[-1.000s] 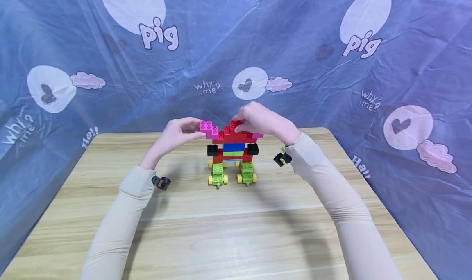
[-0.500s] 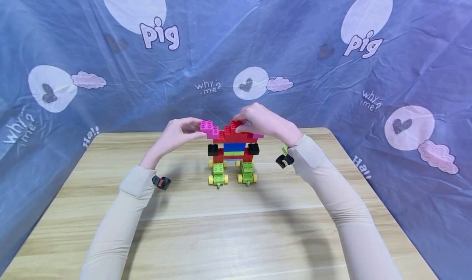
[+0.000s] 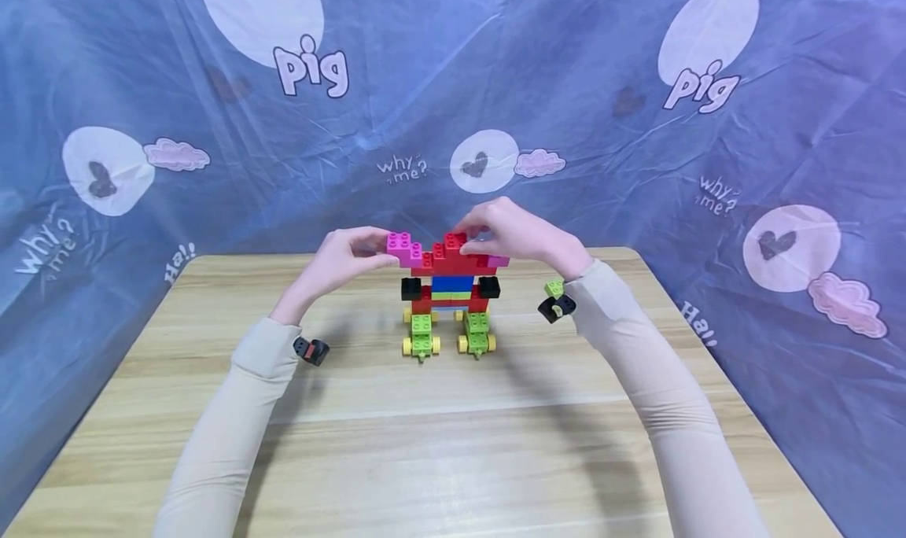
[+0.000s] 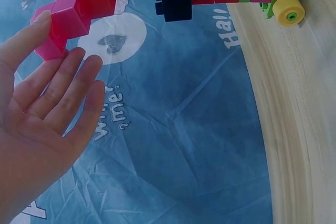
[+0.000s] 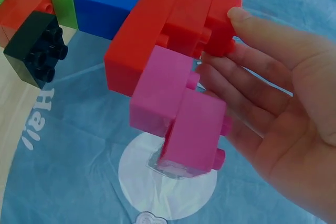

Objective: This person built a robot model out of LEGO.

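Observation:
A toy-brick figure (image 3: 453,285) stands upright on the table, on green wheeled bases (image 3: 421,335) with yellow wheels. Its body is stacked from red, green and blue bricks, and black bricks (image 3: 410,289) jut out at both sides. My left hand (image 3: 340,256) pinches the outer pink brick (image 4: 71,11) of the figure's upper left side between thumb and fingers. On the right, my other hand (image 3: 511,233) pinches the top red brick (image 5: 219,22), its thumb on one face and fingertips behind. Pink bricks (image 5: 181,129) step outward below that right hand.
The wooden table (image 3: 453,444) extends in front of the figure. A blue printed cloth (image 3: 396,105) hangs behind and at both sides. Small black devices sit by the left cuff (image 3: 311,351) and right cuff (image 3: 557,308). A green studded piece (image 3: 554,289) shows beside the right one.
My right hand and forearm have shifted slightly to the right, and more of the green piece by that cuff shows. Both hands keep their hold; the figure still stands.

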Action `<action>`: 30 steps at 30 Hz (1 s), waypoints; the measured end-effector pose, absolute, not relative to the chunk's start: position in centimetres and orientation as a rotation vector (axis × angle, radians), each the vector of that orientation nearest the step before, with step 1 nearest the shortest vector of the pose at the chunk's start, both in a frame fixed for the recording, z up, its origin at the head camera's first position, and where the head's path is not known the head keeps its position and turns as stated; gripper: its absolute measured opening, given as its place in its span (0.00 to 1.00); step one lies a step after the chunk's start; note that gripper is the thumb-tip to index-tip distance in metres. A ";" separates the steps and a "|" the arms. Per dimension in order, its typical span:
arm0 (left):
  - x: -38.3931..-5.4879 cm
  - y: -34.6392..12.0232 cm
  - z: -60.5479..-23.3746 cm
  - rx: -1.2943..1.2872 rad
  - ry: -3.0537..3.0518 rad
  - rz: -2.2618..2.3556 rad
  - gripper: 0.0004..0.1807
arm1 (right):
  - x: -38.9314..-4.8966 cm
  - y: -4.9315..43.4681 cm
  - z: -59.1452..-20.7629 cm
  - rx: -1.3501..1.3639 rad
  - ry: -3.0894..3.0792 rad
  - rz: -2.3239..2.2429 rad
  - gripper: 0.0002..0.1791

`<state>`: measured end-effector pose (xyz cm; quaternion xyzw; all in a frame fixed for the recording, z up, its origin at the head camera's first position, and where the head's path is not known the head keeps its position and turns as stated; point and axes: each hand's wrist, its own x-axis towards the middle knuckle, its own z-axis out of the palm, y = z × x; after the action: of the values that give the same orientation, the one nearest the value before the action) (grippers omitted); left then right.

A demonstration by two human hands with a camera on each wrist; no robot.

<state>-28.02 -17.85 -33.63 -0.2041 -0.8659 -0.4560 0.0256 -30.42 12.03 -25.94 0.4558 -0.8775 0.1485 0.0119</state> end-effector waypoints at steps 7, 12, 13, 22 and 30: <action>-28.1 -17.7 -33.6 -0.624 -2.686 -1.414 0.28 | -30.5 12.1 -26.3 1.427 -2.698 0.453 0.16; -28.1 -17.7 -33.6 -0.614 -2.685 -1.413 0.28 | -30.3 11.9 -26.2 1.412 -2.694 0.415 0.16; -28.1 -17.7 -33.6 -0.612 -2.685 -1.412 0.28 | -30.3 11.9 -26.2 1.408 -2.698 0.411 0.16; -28.0 -17.8 -33.6 -0.614 -2.691 -1.389 0.28 | -30.4 12.2 -26.4 1.363 -2.728 0.539 0.19; -27.9 -17.8 -33.6 -0.632 -2.679 -1.385 0.27 | -30.0 12.9 -26.1 1.340 -2.696 0.551 0.20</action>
<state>-27.90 -17.81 -33.59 -0.2049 -0.8690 -0.4494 0.0302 -30.01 12.92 -26.10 0.4374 -0.8801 0.1798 0.0405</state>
